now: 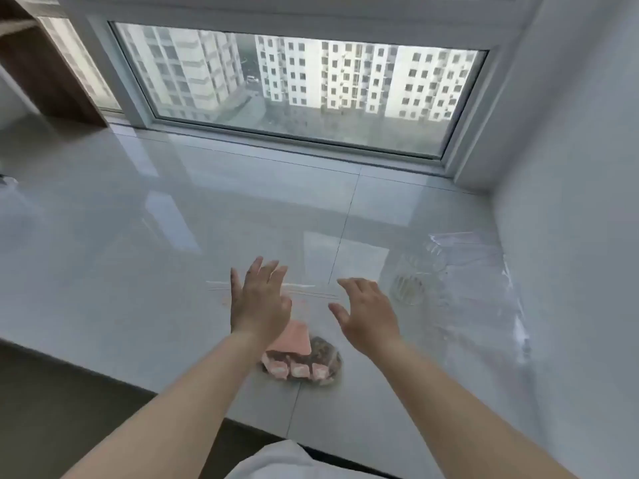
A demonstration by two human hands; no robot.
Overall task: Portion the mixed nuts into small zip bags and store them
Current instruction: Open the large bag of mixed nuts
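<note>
White tiled sill [138, 236], nut bag [304, 361] between left hand [261, 299], right hand [368, 314]

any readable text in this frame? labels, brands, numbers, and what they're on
None readable.
Zip bag of nuts: pink panel and pink-white blocks, possibly print, too blurred to read.
Clear glass dishes and clear plastic bags to the right: no visible marking.
Buildings through the window: no signs legible.
Left hand and right hand: nothing held, no text.
</note>
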